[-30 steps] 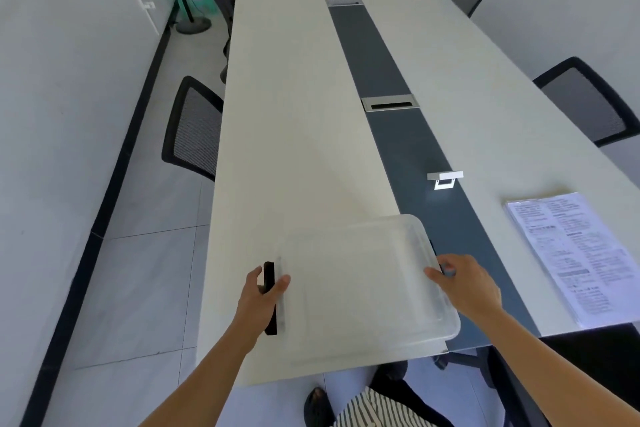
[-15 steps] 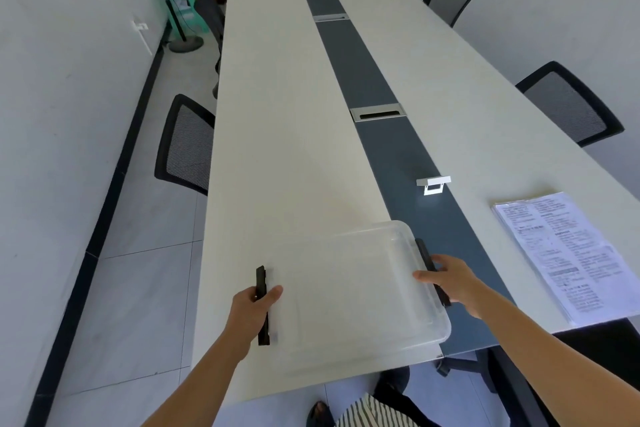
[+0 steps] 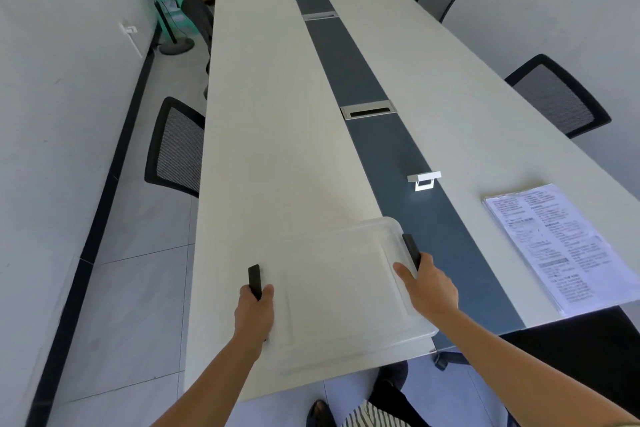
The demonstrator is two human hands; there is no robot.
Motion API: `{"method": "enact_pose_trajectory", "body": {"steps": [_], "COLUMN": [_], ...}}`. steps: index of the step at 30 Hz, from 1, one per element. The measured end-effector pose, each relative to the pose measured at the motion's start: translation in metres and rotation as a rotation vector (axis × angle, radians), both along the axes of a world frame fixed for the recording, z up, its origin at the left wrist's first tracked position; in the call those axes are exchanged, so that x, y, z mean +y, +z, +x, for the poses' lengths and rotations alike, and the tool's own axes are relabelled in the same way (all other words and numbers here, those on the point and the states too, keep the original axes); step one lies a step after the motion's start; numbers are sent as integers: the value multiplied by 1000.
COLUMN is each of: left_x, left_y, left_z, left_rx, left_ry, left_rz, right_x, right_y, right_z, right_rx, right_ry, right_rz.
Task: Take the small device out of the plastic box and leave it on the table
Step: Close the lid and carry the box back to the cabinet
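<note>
A translucent, rectangular plastic box with a clear lid (image 3: pixel 346 291) sits at the near end of the long pale worktop (image 3: pixel 270 135), its near corner close to the worktop's edge. The left hand (image 3: pixel 254 312) grasps the black latch handle (image 3: pixel 254 281) on the box's left side; the right hand (image 3: pixel 429 291) curls over the matching black latch (image 3: pixel 411 251) on the right side. Both hands are closed on the latches, and the lid looks to be on the box. The small device is not visible through the cloudy plastic, so its exact place inside cannot be told; by the task it should be in there.

The likely trouble is at the near edge: if the latches release unevenly or the lid is tugged towards the body, the light box could slide and tip off the worktop. A sudden pop could also jolt the device inside.

Open room is generous ahead and to the left on the pale surface. To the right runs the dark grey centre strip (image 3: pixel 398 156) with a small raised silver cable flap (image 3: pixel 424 179), and beyond it a stack of printed papers (image 3: pixel 561 246), well apart from the box.
</note>
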State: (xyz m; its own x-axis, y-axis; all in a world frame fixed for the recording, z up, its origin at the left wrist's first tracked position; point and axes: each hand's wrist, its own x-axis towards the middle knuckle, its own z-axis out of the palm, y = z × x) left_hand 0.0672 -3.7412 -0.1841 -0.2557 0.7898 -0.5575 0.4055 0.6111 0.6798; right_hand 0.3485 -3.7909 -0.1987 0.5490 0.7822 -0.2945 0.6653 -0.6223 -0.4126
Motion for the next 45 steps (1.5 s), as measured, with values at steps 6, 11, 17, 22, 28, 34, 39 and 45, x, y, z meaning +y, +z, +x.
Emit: {"method": "enact_pose_trajectory", "body": {"steps": [6, 11, 17, 22, 28, 34, 39, 45], "left_x": [-1, -7, -9, -25, -79, -168, -257, -355], "left_y": [-1, 1, 9, 32, 70, 86, 94, 99], "left_z": [4, 13, 7, -10, -42, -50, -54, -79], "left_rx": [63, 198, 149, 124, 3, -77, -58, -1], "left_ry": [2, -61, -173, -179, 116, 527, 806, 1089], "left_rz": [-6, 77, 42, 118, 262, 287, 270, 294], "right_x": [1, 2, 4, 5, 0, -18, -35, -71], "right_y": [1, 2, 11, 37, 91, 108, 100, 95], "right_z": [-8, -11, -8, -1, -12, -41, -82, -163], "right_rx": [-94, -75, -43, 26, 430, 650, 670, 714], "right_ry": [27, 33, 53, 85, 254, 460, 700, 959], "right_rz": [-3, 22, -15, 26, 234, 179, 69, -24]}}
